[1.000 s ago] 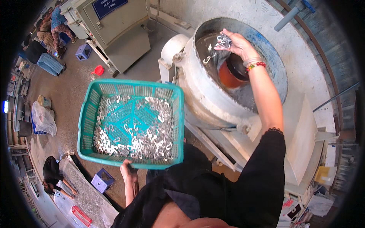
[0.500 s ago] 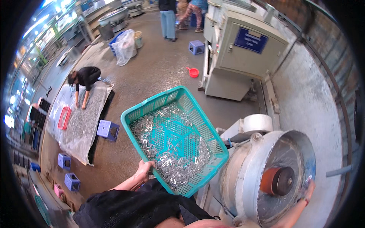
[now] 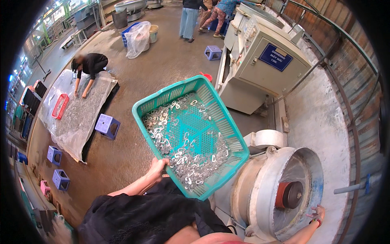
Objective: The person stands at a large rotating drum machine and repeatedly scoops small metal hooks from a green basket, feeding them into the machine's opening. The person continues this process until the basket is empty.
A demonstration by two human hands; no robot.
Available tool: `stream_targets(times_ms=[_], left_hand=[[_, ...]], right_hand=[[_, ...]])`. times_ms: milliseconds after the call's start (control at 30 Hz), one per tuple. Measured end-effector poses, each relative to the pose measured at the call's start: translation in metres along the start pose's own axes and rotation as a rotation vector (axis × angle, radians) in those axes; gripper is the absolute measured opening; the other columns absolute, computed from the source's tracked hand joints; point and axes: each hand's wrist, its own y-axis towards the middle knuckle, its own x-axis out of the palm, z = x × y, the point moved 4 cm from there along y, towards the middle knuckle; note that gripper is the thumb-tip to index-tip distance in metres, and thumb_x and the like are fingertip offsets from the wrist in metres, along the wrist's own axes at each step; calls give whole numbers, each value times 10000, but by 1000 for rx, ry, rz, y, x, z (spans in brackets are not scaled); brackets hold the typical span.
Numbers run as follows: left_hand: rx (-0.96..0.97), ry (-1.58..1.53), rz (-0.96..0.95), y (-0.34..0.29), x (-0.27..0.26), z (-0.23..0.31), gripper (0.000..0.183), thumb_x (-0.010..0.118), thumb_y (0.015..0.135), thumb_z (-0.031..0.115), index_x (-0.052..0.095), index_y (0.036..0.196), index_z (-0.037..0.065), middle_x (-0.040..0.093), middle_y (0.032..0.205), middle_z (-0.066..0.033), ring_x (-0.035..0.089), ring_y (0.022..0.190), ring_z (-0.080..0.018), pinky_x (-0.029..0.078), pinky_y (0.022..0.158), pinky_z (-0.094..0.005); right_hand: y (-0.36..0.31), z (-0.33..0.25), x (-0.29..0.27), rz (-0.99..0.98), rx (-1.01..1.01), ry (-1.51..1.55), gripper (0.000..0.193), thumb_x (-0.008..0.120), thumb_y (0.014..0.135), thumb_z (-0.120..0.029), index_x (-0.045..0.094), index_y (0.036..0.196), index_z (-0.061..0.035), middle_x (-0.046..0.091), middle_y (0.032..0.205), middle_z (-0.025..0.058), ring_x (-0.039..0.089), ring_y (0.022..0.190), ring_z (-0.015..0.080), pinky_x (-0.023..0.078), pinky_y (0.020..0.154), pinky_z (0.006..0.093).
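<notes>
My left hand (image 3: 157, 169) is closed on the near left rim of a teal plastic basket (image 3: 239, 160), holding it out in front of me. Many small silvery bent-metal hooks or links (image 3: 195, 160) lie in the basket, thickest along its left and near sides, with the perforated bottom showing between them. At the lower right, my right hand (image 3: 318, 213) is by the outer rim of a round grey machine bowl (image 3: 264, 191), fingers apart and nothing seen in them. A dark, reddish-brown round hub (image 3: 289, 194) sits in the middle of the bowl.
A grey control cabinet (image 3: 268, 61) stands ahead to the right, along the wall. To the left, a crouching person (image 3: 91, 65) works over a plastic sheet (image 3: 79, 110) covered with metal pieces. Several purple stools (image 3: 107, 126) dot the wet floor. Other people stand at the back.
My right hand has come from inside the bowl to its outer rim, fingers now apart. The view has shifted; the basket stays in my left hand.
</notes>
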Motion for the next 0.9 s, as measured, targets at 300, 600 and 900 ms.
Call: stream_targets(times_ms=[300, 600, 900], left_hand=[[-40, -2, -87, 2, 2, 12, 371, 566, 612, 64, 401, 944, 39, 471, 726, -91, 503, 580, -217, 434, 452, -378], [196, 8, -144, 51, -25, -16, 94, 517, 655, 169, 493, 661, 78, 421, 572, -23, 405, 512, -135, 312, 419, -294], [61, 28, -214, -6, -12, 59, 223, 555, 595, 38, 495, 809, 25, 497, 702, -41, 456, 619, -154, 368, 532, -299]], right_hand=[[-234, -206, 62, -464, -777, -86, 418, 589, 781, -190, 518, 1151, -10, 500, 1153, 118, 502, 969, 192, 467, 693, 286], [-425, -265, 309, -1073, -1494, -773, 562, 716, 666, -339, 564, 1103, -20, 490, 1211, 176, 478, 1108, 288, 401, 899, 351], [-417, -141, 528, -485, -991, -567, 948, 482, 732, -647, -20, 1387, -181, -36, 1395, 285, -48, 1240, 541, 193, 894, 694]])
